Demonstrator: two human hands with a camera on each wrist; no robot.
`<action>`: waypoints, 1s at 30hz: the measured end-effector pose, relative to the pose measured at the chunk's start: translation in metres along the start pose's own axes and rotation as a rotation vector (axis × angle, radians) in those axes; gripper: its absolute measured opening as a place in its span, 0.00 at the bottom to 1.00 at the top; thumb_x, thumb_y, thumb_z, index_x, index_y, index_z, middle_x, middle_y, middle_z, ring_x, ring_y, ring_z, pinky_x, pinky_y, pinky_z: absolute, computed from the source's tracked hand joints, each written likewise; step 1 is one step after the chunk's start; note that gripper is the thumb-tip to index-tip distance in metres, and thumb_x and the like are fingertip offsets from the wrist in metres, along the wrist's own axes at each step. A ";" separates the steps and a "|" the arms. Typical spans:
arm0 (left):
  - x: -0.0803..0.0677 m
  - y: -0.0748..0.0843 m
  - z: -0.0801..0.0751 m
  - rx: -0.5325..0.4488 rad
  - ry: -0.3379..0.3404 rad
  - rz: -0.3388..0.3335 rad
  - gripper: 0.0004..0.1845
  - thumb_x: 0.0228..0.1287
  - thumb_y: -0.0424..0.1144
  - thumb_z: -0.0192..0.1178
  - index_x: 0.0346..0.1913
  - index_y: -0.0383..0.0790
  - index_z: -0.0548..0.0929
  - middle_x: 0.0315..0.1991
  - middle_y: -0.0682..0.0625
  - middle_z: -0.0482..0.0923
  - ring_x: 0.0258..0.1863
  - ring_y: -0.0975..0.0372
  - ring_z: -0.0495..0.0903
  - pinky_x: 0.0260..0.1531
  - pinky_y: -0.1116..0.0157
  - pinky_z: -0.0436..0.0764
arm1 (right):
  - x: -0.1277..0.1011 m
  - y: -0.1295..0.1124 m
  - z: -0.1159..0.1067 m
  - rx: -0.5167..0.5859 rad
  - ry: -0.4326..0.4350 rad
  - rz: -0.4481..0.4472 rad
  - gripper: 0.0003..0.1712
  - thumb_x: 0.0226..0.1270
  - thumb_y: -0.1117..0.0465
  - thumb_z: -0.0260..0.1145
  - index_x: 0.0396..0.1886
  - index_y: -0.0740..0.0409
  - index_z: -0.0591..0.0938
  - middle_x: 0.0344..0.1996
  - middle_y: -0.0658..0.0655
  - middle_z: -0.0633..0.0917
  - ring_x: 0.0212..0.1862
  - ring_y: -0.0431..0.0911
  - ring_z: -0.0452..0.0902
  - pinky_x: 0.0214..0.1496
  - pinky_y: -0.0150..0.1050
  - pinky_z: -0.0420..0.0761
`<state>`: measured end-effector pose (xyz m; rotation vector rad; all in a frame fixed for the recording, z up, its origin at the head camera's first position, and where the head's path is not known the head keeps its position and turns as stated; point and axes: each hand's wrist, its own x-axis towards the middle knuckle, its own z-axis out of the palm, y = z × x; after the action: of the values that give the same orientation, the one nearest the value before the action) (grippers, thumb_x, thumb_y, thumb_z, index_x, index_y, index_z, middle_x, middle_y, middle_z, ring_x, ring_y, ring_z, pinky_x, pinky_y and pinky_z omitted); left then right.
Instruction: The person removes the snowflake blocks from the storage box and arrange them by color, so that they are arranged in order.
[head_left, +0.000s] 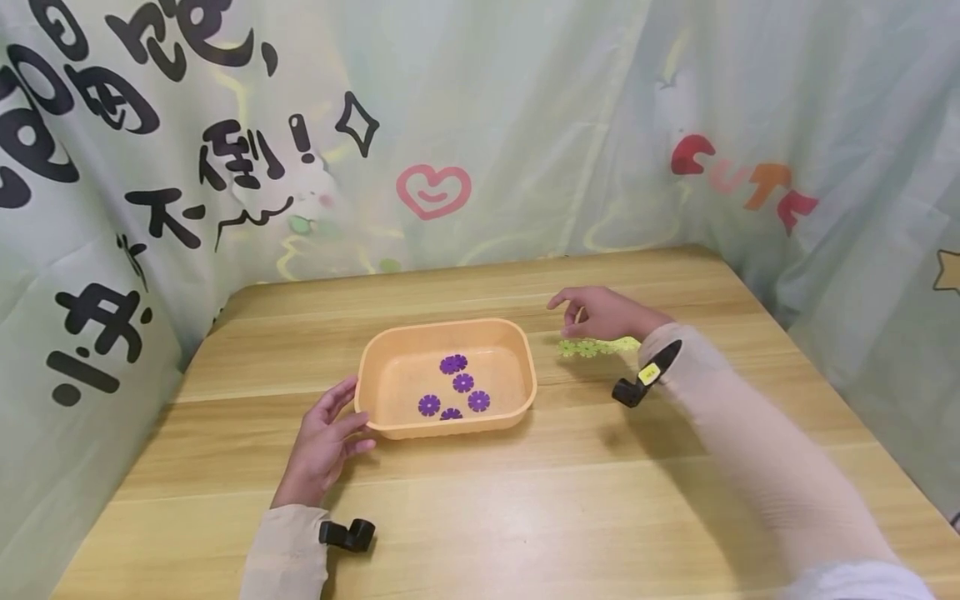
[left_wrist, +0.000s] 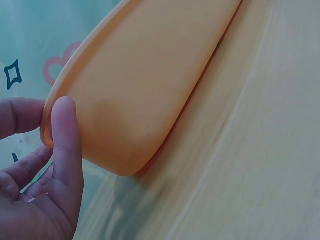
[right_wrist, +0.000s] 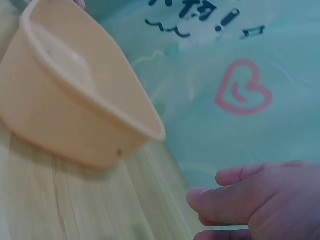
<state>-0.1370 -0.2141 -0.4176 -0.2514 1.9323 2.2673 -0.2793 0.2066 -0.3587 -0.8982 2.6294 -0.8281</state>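
Note:
An orange plastic basin (head_left: 446,329) sits on the table with several purple snowflake discs (head_left: 478,401) on its bottom. My left hand (head_left: 324,437) grips its left end, and in the left wrist view the thumb (left_wrist: 66,135) lies outside the rim with a finger on the other side. To the right of the basin, my right hand (head_left: 600,312) hovers over yellow-green snowflake discs (head_left: 587,348), partly covering them. Its fingers are loosely bent with nothing visible between them. In the right wrist view, the thumb and fingertips (right_wrist: 200,197) stand apart from the basin (right_wrist: 65,115).
The wood-grain table (head_left: 480,517) extends around the basin. A printed curtain (head_left: 510,125) with a heart and lettering hangs behind the back edge and along both sides. Each sleeve carries a black wrist mount (head_left: 348,535).

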 end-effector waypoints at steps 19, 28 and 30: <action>-0.001 0.002 0.000 0.010 0.011 -0.007 0.36 0.65 0.20 0.53 0.74 0.39 0.57 0.71 0.45 0.56 0.29 0.63 0.75 0.27 0.68 0.86 | 0.053 -0.058 0.036 0.054 -0.076 -0.096 0.26 0.60 0.69 0.70 0.58 0.65 0.77 0.39 0.62 0.84 0.35 0.47 0.80 0.41 0.40 0.83; 0.000 0.001 -0.001 0.010 0.019 -0.002 0.36 0.65 0.20 0.53 0.74 0.39 0.57 0.70 0.45 0.56 0.29 0.63 0.75 0.27 0.68 0.86 | 0.073 -0.080 0.058 0.022 -0.150 -0.166 0.26 0.58 0.70 0.71 0.57 0.65 0.77 0.38 0.60 0.84 0.37 0.47 0.80 0.45 0.37 0.82; 0.001 0.000 0.000 0.009 0.015 0.001 0.36 0.64 0.20 0.53 0.74 0.38 0.57 0.70 0.44 0.56 0.29 0.63 0.75 0.27 0.68 0.86 | 0.077 -0.081 0.064 0.010 -0.171 -0.155 0.24 0.58 0.70 0.71 0.56 0.64 0.78 0.37 0.58 0.84 0.38 0.46 0.79 0.45 0.35 0.81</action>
<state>-0.1379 -0.2146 -0.4179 -0.2664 1.9501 2.2634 -0.2753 0.0777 -0.3660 -1.1293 2.4317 -0.7624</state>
